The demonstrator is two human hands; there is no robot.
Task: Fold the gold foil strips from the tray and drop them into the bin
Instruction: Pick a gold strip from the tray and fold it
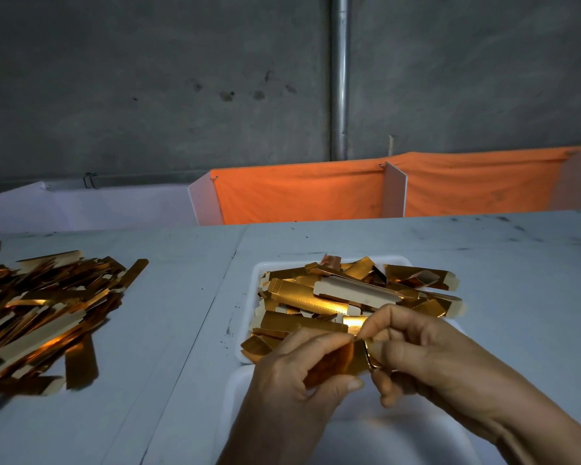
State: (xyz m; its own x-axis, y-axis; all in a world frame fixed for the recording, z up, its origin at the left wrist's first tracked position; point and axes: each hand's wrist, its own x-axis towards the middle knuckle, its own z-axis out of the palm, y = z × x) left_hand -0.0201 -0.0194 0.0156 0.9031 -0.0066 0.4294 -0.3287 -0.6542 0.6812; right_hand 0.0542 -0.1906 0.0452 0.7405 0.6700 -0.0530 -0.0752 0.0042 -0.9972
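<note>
- Hands meet low over the worktop (pixel 188 330): the left hand (pixel 292 374) and the right hand (pixel 426 357) both pinch one gold foil strip (pixel 344 359) between thumb and fingertips.
- Strip is bent, its crease standing between the two hands.
- Beyond the hands, touching distance off, a white tray (pixel 257 273) is heaped with more strips.
- Well left of the left hand, a loose pile of flat strips (pixel 44 317) lies on the worktop.
- Under the wrists sits a white bin (pixel 235 397).

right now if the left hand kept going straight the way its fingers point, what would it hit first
Most likely the right hand. The left hand points rightward, pinching the gold foil strip, which the right hand also holds, so they almost meet already. Depth is hard to judge.
</note>
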